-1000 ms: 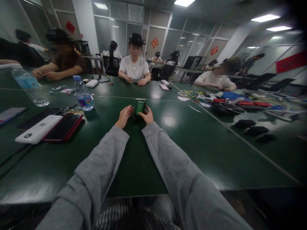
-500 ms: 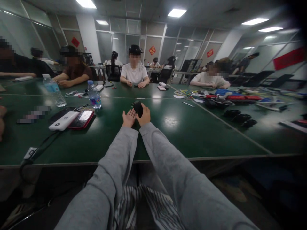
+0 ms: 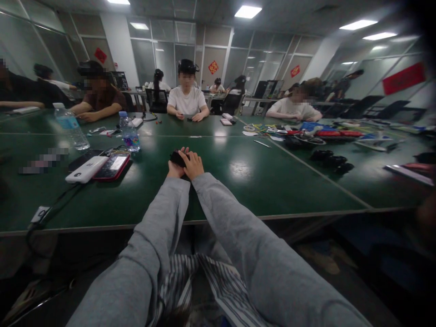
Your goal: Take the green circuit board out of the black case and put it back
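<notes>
Both my arms, in grey sleeves, reach out over a dark green table (image 3: 238, 190). My left hand (image 3: 175, 170) lies under a small black device (image 3: 177, 158), and my right hand (image 3: 193, 164) covers it from the right, fingers curled over it. Most of the device is hidden between the two hands. The hands touch each other just above the table top.
To the left lie a white power bank (image 3: 86, 169), a red-cased phone (image 3: 112, 166), two water bottles (image 3: 130, 132) and a cable. Black items and colourful clutter (image 3: 327, 159) sit at the right. Several people sit along the far side.
The device showed a green screen, then turned dark side up. My hands have closed together over it and drawn slightly left and nearer. The camera pulled back from the table.
</notes>
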Demonstrator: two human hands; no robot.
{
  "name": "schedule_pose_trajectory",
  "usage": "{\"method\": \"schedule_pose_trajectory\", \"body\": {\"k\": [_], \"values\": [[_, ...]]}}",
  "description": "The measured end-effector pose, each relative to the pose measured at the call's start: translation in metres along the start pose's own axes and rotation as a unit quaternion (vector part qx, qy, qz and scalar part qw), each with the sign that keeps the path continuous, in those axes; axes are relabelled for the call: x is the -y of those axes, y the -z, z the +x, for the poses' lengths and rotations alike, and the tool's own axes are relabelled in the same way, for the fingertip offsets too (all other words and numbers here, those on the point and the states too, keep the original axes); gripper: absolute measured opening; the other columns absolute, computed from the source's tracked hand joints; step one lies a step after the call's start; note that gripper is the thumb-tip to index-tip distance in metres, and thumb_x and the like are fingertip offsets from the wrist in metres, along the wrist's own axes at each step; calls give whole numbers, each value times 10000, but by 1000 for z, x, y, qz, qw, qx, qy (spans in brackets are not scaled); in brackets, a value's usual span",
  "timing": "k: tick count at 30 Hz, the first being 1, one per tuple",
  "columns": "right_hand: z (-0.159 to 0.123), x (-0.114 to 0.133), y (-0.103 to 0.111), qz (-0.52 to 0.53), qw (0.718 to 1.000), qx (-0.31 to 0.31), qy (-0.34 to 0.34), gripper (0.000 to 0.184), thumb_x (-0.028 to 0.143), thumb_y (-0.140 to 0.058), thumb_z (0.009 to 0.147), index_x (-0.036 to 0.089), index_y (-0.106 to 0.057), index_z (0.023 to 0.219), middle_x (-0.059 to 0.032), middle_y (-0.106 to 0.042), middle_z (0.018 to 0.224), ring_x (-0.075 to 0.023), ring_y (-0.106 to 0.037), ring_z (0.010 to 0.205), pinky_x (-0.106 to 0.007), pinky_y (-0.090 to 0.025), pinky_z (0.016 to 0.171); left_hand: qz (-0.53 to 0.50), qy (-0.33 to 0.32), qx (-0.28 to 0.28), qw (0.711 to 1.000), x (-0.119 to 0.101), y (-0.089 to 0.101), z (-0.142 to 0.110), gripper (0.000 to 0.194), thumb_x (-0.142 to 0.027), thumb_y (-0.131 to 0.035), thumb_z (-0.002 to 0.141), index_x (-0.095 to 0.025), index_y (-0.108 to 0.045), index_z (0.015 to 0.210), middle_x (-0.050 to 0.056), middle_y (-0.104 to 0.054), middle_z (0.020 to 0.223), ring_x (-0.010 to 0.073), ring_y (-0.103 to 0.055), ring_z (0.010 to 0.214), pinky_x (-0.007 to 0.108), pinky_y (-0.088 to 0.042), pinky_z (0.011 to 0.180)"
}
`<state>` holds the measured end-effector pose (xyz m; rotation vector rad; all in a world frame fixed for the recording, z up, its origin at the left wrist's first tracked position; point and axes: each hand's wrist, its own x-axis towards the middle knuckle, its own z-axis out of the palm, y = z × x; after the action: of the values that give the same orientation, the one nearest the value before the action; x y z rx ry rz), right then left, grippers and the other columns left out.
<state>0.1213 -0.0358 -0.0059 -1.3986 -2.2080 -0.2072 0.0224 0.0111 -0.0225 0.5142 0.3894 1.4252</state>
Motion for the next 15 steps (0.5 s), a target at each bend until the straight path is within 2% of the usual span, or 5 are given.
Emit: {"method": "schedule_pose_trajectory", "body": {"k": [6,9,12,15], "values": [[-8,-4,-4,38,999,11,6,832,75,-568,813,302,-330,1577,-145,-443,1427,-321,-395,1324,-474,-378,1068,13,-25,10,1000,-2,4,1,565,-287,-193,995,-199,-595,1382,132,-649,1374,226,-640,1220,432,-451,1095],[-12,-5,-6,54,998,2,21,805,171,-629,812,299,-364,1561,-141,-435,1417,-331,-387,1332,-488,-359,1073,14,-28,14,999,-3,4,1,531,-247,-247,976,-208,-598,1372,125,-651,1375,232,-637,1227,449,-442,1103],[-11,-6,-8,79,997,-17,-5,713,321,-659,848,308,-427,1523,-131,-453,1371,-330,-424,1281,-499,-376,1048,38,6,9,999,-7,1,-1,512,-226,-300,960,-223,-586,1384,122,-644,1386,248,-634,1231,490,-450,1094],[-7,-8,-12,105,993,-32,-49,632,398,-619,902,307,-450,1504,-129,-459,1371,-334,-433,1277,-510,-393,1043,49,40,2,998,-10,-3,-3,512,-227,-299,968,-210,-570,1402,136,-635,1394,260,-632,1238,504,-462,1089]]}}
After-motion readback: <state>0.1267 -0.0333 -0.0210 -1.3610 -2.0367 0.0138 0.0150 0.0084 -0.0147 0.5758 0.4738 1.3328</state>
